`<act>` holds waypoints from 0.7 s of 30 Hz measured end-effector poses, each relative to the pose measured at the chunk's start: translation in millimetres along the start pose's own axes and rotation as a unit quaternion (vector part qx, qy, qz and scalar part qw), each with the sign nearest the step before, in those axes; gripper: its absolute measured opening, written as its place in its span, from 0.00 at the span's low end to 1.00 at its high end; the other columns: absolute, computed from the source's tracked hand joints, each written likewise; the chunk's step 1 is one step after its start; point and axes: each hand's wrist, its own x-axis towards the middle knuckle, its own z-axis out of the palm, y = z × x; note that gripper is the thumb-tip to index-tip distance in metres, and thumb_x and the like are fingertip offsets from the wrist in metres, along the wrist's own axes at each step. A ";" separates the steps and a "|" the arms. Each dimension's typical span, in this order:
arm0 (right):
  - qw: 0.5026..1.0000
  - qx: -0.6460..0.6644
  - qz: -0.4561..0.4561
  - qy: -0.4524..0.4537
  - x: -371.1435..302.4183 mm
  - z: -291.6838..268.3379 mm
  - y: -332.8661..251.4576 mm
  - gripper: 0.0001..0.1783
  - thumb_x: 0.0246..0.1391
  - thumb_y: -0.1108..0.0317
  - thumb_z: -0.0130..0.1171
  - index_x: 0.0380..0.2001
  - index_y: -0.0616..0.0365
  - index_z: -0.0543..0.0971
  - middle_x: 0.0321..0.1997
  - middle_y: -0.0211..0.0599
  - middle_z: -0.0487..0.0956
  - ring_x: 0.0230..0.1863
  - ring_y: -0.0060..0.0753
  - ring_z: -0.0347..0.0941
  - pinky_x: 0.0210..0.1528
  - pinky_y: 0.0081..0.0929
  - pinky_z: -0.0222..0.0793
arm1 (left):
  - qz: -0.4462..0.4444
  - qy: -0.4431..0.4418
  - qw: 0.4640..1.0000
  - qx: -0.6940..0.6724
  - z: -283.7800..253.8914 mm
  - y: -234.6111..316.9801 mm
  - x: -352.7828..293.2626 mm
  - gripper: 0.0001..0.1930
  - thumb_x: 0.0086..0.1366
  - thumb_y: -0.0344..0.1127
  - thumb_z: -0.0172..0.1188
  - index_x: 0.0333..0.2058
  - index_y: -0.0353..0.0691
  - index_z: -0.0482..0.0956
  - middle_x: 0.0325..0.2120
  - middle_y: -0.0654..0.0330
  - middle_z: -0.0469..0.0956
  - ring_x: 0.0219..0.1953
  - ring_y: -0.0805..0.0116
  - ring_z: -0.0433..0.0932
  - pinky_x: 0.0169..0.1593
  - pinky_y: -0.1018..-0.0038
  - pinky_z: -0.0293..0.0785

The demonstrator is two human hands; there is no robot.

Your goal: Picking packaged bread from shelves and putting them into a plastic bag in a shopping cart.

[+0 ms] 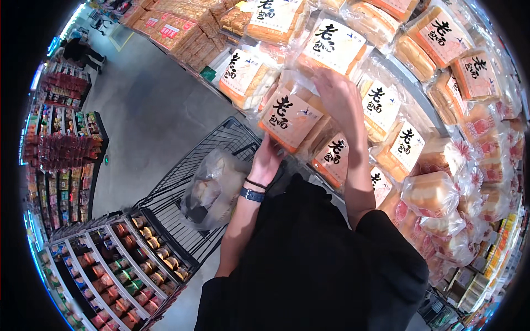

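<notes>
The left hand holds the lower edge of a wrapped bread package in front of similar packages, while the right hand curls at its upper corner, whether gripping I cannot tell, near a shopping cart.

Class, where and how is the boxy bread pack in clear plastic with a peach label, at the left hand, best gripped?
Probably by opposite edges of the boxy bread pack: left hand from below at the near edge, right hand from the far side. Its thick, squarish body offers broad edges; tilted toward the wearer, it likely needs support below.
</notes>
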 end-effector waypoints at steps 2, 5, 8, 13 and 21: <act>0.999 -0.007 0.031 -0.011 12.2 -1.2 6.6 0.16 0.63 0.61 0.60 0.47 0.59 0.84 0.40 0.50 0.86 0.39 0.49 0.84 0.44 0.37 0.76 | -0.005 -0.013 1.000 0.014 4.3 -0.3 2.4 0.26 0.80 0.54 0.38 0.66 0.45 0.64 0.65 0.60 0.67 0.64 0.63 0.66 0.68 0.55 0.58; 0.998 -0.002 0.056 -0.006 17.3 3.2 16.7 0.14 0.62 0.62 0.60 0.44 0.59 0.85 0.39 0.46 0.86 0.39 0.47 0.84 0.44 0.36 0.76 | -0.012 0.022 1.000 0.014 8.4 -0.2 4.4 0.26 0.80 0.54 0.39 0.65 0.46 0.65 0.62 0.60 0.69 0.62 0.63 0.68 0.65 0.57 0.62; 0.997 -0.035 -0.018 0.065 7.1 28.4 32.3 0.12 0.62 0.63 0.60 0.41 0.58 0.86 0.38 0.43 0.86 0.39 0.46 0.83 0.44 0.37 0.75 | 0.002 0.018 1.000 0.000 -5.2 -5.5 6.9 0.24 0.79 0.55 0.41 0.62 0.46 0.69 0.57 0.62 0.72 0.57 0.65 0.70 0.61 0.59 0.66; 0.988 -0.083 -0.085 0.097 1.4 31.3 23.6 0.10 0.61 0.65 0.61 0.38 0.56 0.86 0.37 0.43 0.85 0.42 0.48 0.80 0.47 0.41 0.73 | 0.022 0.057 0.998 -0.025 -12.4 -9.6 3.3 0.20 0.78 0.54 0.46 0.55 0.48 0.73 0.48 0.67 0.76 0.51 0.70 0.72 0.53 0.64 0.70; 0.992 -0.091 -0.035 0.078 9.9 24.4 30.4 0.14 0.64 0.63 0.55 0.41 0.61 0.85 0.41 0.45 0.85 0.45 0.49 0.78 0.52 0.43 0.70 | 0.062 0.014 0.998 0.009 0.3 -12.7 3.5 0.14 0.78 0.49 0.48 0.47 0.49 0.76 0.34 0.73 0.73 0.37 0.80 0.72 0.43 0.69 0.75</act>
